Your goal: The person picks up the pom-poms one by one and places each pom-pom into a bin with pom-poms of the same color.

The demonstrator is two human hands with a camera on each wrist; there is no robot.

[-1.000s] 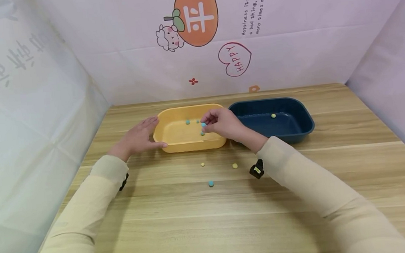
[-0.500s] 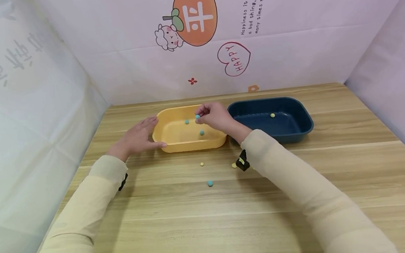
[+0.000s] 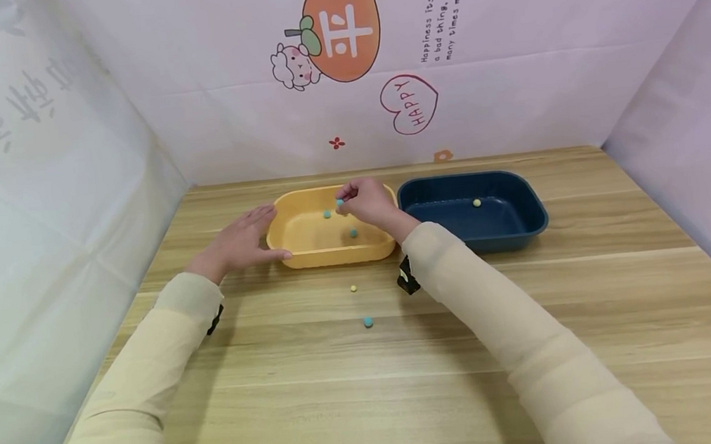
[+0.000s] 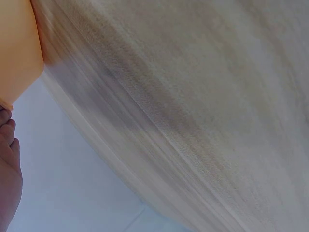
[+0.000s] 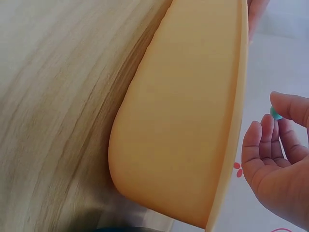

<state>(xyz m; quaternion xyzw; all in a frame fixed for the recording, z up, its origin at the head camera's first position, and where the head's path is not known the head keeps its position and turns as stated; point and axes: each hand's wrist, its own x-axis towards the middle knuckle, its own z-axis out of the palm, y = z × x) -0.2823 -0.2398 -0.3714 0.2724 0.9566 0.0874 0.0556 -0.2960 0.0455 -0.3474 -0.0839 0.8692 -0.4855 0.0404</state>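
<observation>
Right hand (image 3: 368, 201) shifted toward eleven o'clock, pinching blue ball (image 5: 275, 113) above yellow tray (image 3: 302, 241), near its one o'clock; left hand (image 3: 239, 241) spread, touching it at nine. Light grip, low release should limit bouncing

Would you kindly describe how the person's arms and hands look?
Both sleeves are long, cream and creased in places. A black device shows beneath each one, the right bearing a pale mark. The left hand and right hand are ungloved.

At the left edge, the left hand (image 4: 8, 179) touches the rim of an orange bin (image 4: 18, 48); wood-grained desk (image 4: 169, 96) fills the right, pale cloth (image 4: 63, 169) beyond.
</observation>
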